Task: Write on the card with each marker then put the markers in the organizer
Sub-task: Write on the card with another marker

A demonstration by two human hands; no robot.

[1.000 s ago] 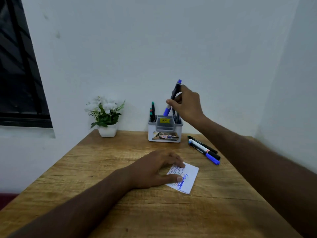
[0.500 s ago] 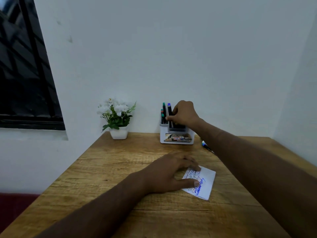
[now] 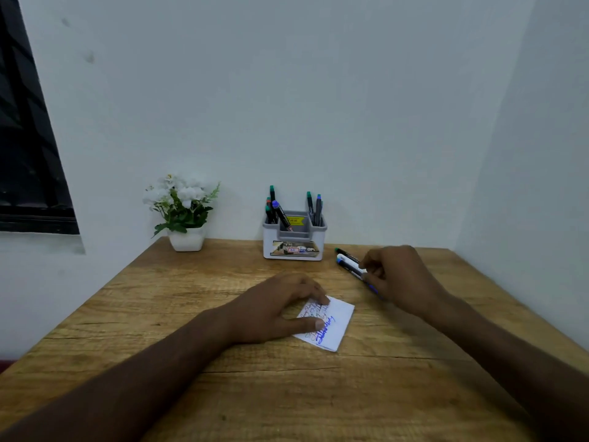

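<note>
- Head view: the blue marker (image 3: 281, 215) now leans in the organizer (image 3: 294, 240); the right hand (image 3: 400, 279) has dropped to the markers on the tabletop (image 3: 350, 264), fingers curled, seemingly pinching one.
- Left hand (image 3: 280, 309) presses the card (image 3: 331, 323) with straight fingers; next marker's turn.

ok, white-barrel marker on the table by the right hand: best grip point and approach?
Mid-barrel of the white marker, pinched from above by the right hand. It lies flat on the table, tight beside two other markers, so side access looks blocked; only the top is free. The hand hovers there, grip unclear.
</note>
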